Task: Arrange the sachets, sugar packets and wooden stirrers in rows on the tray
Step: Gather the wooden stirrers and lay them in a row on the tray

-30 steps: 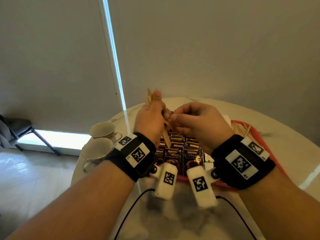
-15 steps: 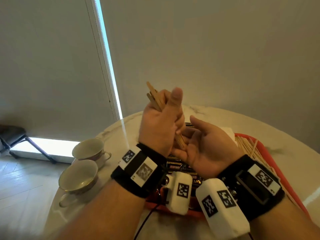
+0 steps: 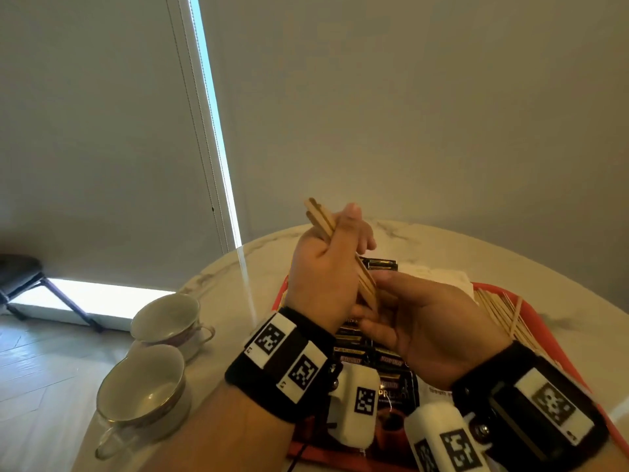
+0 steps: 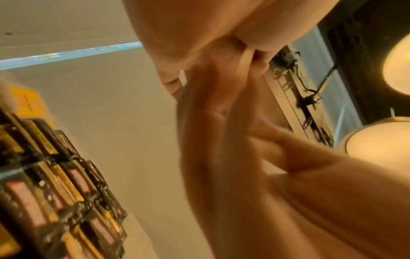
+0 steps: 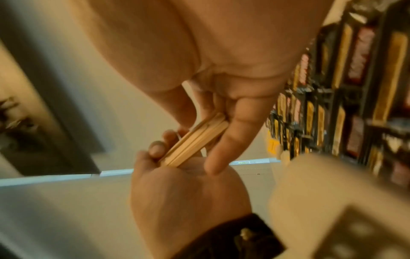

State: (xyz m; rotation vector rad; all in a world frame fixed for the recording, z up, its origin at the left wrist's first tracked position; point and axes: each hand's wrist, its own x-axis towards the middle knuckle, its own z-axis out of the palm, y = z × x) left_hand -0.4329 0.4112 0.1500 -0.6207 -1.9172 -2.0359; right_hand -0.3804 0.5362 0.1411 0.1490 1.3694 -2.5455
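Stirrer bundle (image 3: 332,233): the left hand (image 3: 326,267) is gripping it above the tray (image 3: 541,321), fingers and thumb curled round its middle; in the right wrist view (image 5: 195,140) it is showing as a flat stack of several sticks, too close-packed to count.
Bundle axis: it is tilting from upper left, where the free ends are sticking out past the thumb, down to lower right, where the lower ends are meeting the right hand (image 3: 422,321).
Right hand: it is lying palm-up just beside the left, fingers mostly straight, fingertips touching the bundle's lower end; it is not closing round anything.
Nearer hand: the left is holding the bundle; the right is the one placed to draw sticks off its lower end, judging by the pose.
Loose stirrers (image 3: 500,311): many are lying fanned on the tray's right side, not yet straight; count unclear.
Sachets (image 3: 381,359): dark ones are lying in overlapping rows down the tray's middle (image 4: 55,175), partly hidden; number not countable.
White packets (image 3: 439,277): a pale pile is sitting at the tray's far edge.
Cups (image 3: 166,318): two are standing on the table, left of the tray.
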